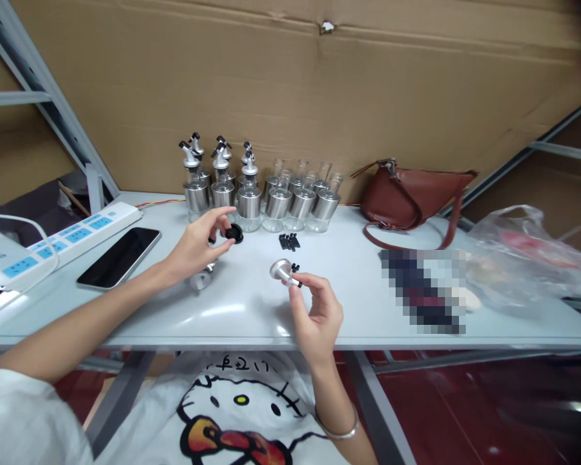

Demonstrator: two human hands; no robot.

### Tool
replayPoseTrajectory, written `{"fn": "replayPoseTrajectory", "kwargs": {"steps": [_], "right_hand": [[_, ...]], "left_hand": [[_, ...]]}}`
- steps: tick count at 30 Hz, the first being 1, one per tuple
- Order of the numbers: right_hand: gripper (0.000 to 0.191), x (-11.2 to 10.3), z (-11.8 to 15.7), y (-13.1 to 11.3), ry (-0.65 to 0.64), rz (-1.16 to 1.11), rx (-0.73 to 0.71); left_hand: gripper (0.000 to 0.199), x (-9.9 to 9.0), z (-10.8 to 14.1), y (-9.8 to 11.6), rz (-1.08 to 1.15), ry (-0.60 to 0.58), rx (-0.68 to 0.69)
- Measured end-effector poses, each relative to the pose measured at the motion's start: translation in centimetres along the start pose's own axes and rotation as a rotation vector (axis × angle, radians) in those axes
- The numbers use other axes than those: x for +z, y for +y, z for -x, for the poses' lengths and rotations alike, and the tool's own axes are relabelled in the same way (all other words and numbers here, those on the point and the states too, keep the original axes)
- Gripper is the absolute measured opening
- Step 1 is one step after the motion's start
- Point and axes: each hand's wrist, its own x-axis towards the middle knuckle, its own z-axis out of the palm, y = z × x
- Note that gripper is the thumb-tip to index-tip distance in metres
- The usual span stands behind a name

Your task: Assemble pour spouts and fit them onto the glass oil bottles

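One silver spout point(280, 269) between right fingertips point(297, 299)

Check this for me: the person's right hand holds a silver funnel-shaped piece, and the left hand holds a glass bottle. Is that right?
Not quite: the left hand holds a round black piece, not a glass bottle, as the head view shows. The right hand does hold a silver funnel-shaped piece.
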Motion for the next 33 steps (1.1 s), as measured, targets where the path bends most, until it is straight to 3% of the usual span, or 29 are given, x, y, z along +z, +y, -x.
{"fn": "replayPoseTrajectory", "kwargs": {"steps": [5, 9, 14, 18, 24, 29, 33], "right_hand": [[0.007, -0.1, 0.1, -0.2, 0.018, -0.146, 0.01], [0.007, -0.3, -0.1, -0.7, -0.062, -0.23, 0.028], [0.007, -0.3, -0.1, -0.8, -0.263, -0.296, 0.097], [0.007, -0.2, -0.1, -0.7, -0.278, -0.268, 0.118], [0.019, -0.1, -0.2, -0.5, -0.189, -0.032, 0.051], [0.023, -0.1, -0.5, -0.5, -0.24, 0.06, -0.022], [0.013, -0.1, -0.7, -0.7, -0.265, 0.081, -0.027]], "left_hand": [[0.047, 1.7, 2.5, 3.5, 0.402, -0.023, 0.148], [0.053, 2.4, 3.5, 4.1, 0.484, -0.05, 0.274], [0.059, 2.4, 3.7, 4.1, 0.549, -0.031, 0.315], [0.057, 2.4, 3.8, 4.1, 0.563, 0.015, 0.326], [0.02, 2.0, 3.4, 4.3, 0.428, -0.004, 0.404], [0.016, 1.7, 3.3, 4.5, 0.372, 0.029, 0.409], [0.01, 1.6, 3.2, 4.5, 0.311, 0.05, 0.466]]}}
